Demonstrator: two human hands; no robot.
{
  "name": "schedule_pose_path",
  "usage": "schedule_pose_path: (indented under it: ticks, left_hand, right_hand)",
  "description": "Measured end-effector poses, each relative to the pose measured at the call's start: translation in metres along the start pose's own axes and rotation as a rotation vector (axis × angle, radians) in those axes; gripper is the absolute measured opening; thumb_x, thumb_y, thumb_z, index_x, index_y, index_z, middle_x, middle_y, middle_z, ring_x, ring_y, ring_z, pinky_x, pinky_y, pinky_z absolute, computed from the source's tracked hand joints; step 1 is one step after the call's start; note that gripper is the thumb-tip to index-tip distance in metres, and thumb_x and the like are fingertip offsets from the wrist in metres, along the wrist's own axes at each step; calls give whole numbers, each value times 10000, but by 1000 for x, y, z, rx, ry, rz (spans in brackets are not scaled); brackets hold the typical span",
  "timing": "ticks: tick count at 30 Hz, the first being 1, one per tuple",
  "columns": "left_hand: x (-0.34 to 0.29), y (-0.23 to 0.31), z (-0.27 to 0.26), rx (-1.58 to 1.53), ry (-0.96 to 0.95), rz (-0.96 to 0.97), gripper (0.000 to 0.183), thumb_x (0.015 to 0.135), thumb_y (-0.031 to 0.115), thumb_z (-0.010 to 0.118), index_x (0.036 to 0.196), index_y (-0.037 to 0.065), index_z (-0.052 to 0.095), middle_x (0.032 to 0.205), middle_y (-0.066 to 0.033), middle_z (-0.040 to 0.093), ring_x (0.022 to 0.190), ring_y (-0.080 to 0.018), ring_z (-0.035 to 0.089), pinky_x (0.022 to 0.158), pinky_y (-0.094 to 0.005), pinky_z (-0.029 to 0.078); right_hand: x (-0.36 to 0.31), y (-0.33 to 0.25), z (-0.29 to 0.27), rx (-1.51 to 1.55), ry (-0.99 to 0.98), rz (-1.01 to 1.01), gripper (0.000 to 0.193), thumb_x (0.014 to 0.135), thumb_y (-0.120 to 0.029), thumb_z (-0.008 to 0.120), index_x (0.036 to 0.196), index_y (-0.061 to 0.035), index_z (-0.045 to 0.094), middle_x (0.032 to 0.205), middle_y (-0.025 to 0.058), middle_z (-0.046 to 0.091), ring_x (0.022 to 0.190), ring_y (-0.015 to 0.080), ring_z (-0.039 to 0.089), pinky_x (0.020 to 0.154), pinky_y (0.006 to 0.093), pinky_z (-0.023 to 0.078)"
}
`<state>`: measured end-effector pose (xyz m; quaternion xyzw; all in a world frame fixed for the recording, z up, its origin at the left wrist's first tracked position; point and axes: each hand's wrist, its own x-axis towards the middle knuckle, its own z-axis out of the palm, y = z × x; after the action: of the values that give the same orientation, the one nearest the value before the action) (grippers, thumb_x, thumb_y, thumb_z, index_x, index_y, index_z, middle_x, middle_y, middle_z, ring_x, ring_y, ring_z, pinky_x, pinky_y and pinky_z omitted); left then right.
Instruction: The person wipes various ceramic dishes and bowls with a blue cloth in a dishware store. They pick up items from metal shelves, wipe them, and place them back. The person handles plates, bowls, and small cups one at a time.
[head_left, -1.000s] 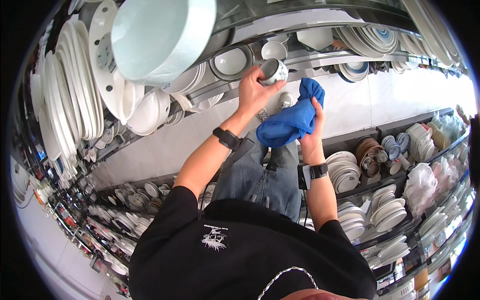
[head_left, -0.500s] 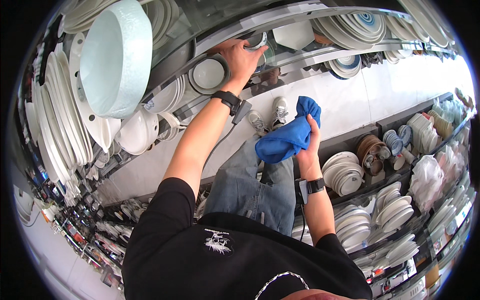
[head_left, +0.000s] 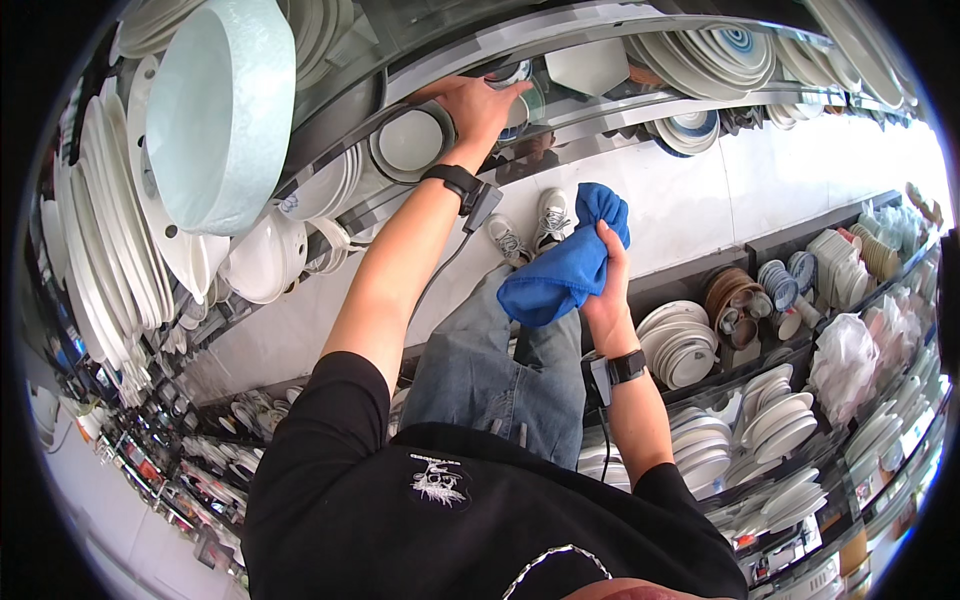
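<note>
1. The left hand (head_left: 478, 105) reaches up to the glass shelf (head_left: 600, 100), fingers closed around a small bowl (head_left: 517, 88) resting on that shelf.
2. The right hand (head_left: 605, 290) grips a bunched blue cloth (head_left: 565, 265), held well below the shelf and apart from the bowl.
3. A white bowl (head_left: 410, 142) sits just left of the left hand, under the shelf.
4. Stacked plates (head_left: 680, 340) lie right of the cloth.
</note>
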<state>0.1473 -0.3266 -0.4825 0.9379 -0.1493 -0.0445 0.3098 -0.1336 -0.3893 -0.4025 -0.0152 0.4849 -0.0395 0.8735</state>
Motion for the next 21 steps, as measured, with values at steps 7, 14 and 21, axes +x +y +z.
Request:
schedule_pose_path:
  ticks: [7, 14, 21]
  left_hand:
    - [-1, 2, -1, 56, -66, 42, 534, 729, 540, 834, 1047, 122, 739, 1024, -147, 737, 1092, -391, 598, 961, -508, 362]
    - [-7, -9, 0, 44, -92, 82, 599, 749, 449, 857, 1221, 133, 667, 1162, -188, 651, 1173, -413, 517, 991, -532, 356]
    - [-45, -29, -37, -48, 177, 194, 609, 800, 344, 835, 1278, 62, 584, 1289, -196, 555, 1216, -420, 469, 1037, -553, 343]
  right_hand:
    - [8, 5, 3, -15, -34, 54, 386, 948, -320, 694, 1200, -44, 601, 972, 95, 688, 842, 239, 684, 812, 400, 592]
    - [17, 9, 2, -52, -5, 83, 345, 955, -319, 682, 1150, -42, 615, 963, 94, 695, 849, 242, 691, 807, 402, 594]
    - [20, 14, 10, -59, 3, 86, 352, 955, -312, 679, 1175, -46, 608, 974, 95, 688, 868, 239, 686, 843, 407, 584]
